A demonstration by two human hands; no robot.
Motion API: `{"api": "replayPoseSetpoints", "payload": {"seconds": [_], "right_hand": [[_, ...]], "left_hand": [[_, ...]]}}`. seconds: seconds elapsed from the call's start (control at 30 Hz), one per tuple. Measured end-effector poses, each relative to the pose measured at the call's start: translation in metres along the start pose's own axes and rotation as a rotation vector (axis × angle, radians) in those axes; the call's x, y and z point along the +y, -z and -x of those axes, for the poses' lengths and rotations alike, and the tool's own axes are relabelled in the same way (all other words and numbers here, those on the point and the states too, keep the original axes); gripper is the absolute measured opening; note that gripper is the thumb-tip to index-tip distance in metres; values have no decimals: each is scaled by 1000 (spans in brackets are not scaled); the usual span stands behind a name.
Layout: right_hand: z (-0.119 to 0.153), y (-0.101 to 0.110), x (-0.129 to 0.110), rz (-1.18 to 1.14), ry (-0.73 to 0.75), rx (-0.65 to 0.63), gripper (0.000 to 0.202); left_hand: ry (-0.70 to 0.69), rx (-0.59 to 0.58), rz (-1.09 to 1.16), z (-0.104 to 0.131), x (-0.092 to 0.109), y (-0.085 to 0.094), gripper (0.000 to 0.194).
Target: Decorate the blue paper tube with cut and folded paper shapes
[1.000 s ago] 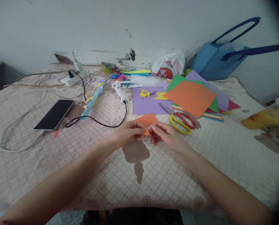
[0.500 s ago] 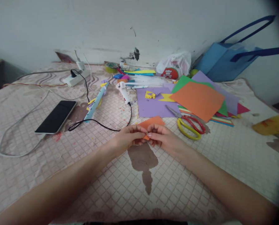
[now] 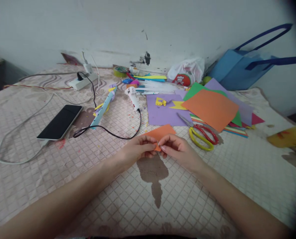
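Our left hand (image 3: 137, 148) pinches a small, thin orange paper piece (image 3: 158, 148) at twelve o'clock; our right hand (image 3: 178, 148) bunches its fingertips at the edge, its hold unclear to us; the piece should be light, easily creased, best gripped by its edges; just beyond lies a flat orange paper sheet (image 3: 163, 131)

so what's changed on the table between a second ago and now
Your right-hand grip has moved left, closing the gap to meet the orange piece at your left-hand grip; whether it pinches it is too small to tell. The left still holds that piece. Scissors, glue gun and phone stayed put; only the camera view shifted.
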State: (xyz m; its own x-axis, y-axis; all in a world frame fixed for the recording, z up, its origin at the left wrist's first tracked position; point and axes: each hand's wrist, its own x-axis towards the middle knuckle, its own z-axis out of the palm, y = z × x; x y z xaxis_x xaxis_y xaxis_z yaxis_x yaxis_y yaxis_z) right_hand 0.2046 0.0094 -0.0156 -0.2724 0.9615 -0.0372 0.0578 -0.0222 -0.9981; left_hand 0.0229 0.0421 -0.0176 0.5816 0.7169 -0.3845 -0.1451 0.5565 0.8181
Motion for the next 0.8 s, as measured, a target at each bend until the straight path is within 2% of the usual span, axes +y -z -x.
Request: {"api": "replayPoseSetpoints", "payload": {"seconds": [0.4,0.8], "right_hand": [[1,4,7,-84,-64,-34,5],[4,5,5,-2,-50,-73,8]], "left_hand": [[13,-35,27,0,-2,0,21],[-32,-28,-142,1,-2,-3,13]]}}
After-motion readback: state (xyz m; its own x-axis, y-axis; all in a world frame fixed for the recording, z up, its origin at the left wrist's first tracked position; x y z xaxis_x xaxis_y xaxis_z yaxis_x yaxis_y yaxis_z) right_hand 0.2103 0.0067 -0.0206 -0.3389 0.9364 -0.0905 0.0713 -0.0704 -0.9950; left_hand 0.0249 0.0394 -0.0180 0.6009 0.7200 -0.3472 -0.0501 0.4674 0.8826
